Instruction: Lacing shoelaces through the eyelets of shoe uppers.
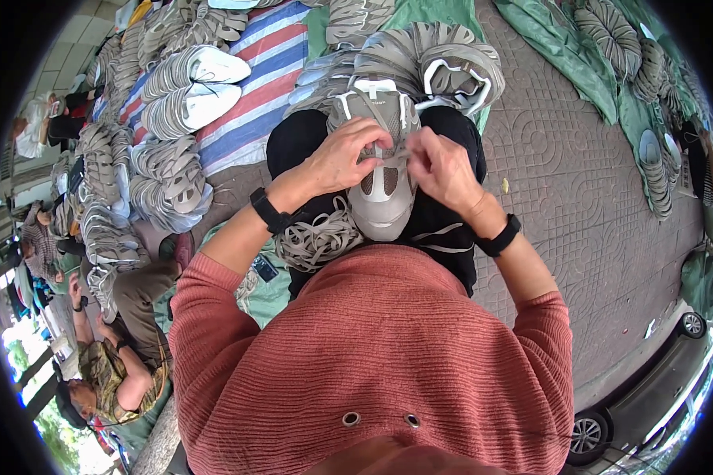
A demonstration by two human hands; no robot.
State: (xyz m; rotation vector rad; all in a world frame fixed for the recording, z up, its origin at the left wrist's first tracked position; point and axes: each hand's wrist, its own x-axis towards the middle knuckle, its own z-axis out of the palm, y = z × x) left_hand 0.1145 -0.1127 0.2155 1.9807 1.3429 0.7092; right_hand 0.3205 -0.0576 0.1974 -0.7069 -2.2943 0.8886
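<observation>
A grey-beige sneaker (382, 218) lies between my knees, its toe towards me and its mesh tongue facing up. My left hand (345, 154) is at the left edge of the lace opening, fingers bent and closed; what sits between the fingertips is too small to make out. Over the right side of the opening, my right hand (449, 172) is closed in a pinch on a thin, pale shoelace, mostly hidden by the fingers. A tangled bundle of flat beige shoelaces (317, 241) rests by my left thigh.
Beyond my knees lies a curved row of stacked shoe uppers (396, 55). More stacks (194, 87) sit on a striped sheet (253, 119) at left. A seated person (119, 372) is at lower left. Green tarps (566, 51) edge the paving at right; a car (650, 396) stands lower right.
</observation>
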